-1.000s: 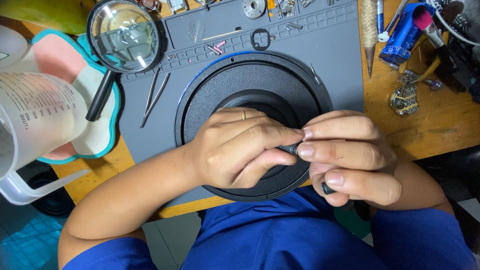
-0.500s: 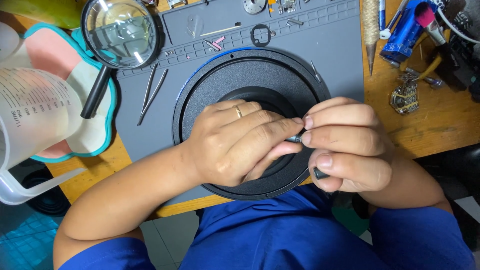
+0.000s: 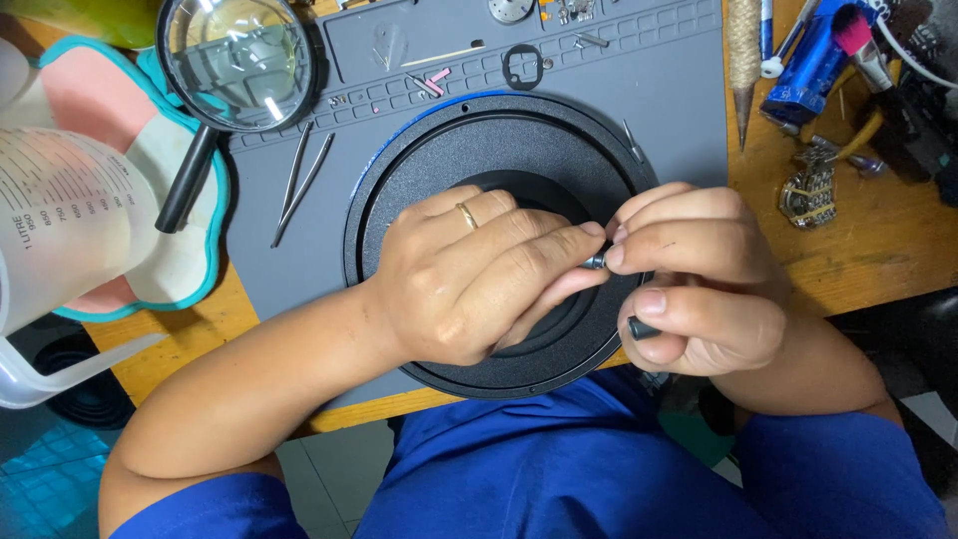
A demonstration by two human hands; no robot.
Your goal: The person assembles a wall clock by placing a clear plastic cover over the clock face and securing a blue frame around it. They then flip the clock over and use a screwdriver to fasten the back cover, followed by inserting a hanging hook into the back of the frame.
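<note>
Left hand (image 3: 469, 284) curled, fingertips pinching small dark metal part (image 3: 596, 263) together w/ right hand (image 3: 699, 279); thumb underneath, ring on one finger. Right hand mostly closed too: index + thumb on same part, lower fingers folded round a 2nd dark piece (image 3: 642, 328), prob. a tool handle, can't tell for sure. Part sits between both sets of fingertips, held up over right side of black ring (image 3: 399, 190), not resting on it.

Vs. 1 s ago: both hands shifted slightly up and left over ring, left knuckles rolled so ring finger now shows, fingertips pressed closer at the part. Part itself barely moved, same pinch. Reads as fine twisting or seating work at the tips, no let-go, no regrip. Exact fit of part hidden by fingers.

Outward: black ring lying flat on grey mat (image 3: 679, 110), mat on wooden counter (image 3: 868, 240). Tweezers (image 3: 299, 180) on mat left of ring, well apart from hands. Magnifier (image 3: 239, 60) upper left, handle overlapping teal-edged pad (image 3: 190, 250). Clear measuring jug (image 3: 60, 210) far left. Blue tool (image 3: 813, 65), brush (image 3: 868, 50), metal watch strap (image 3: 808, 195) on counter upper right. Small screws and bits in mat's top trays, too small to tell.
</note>
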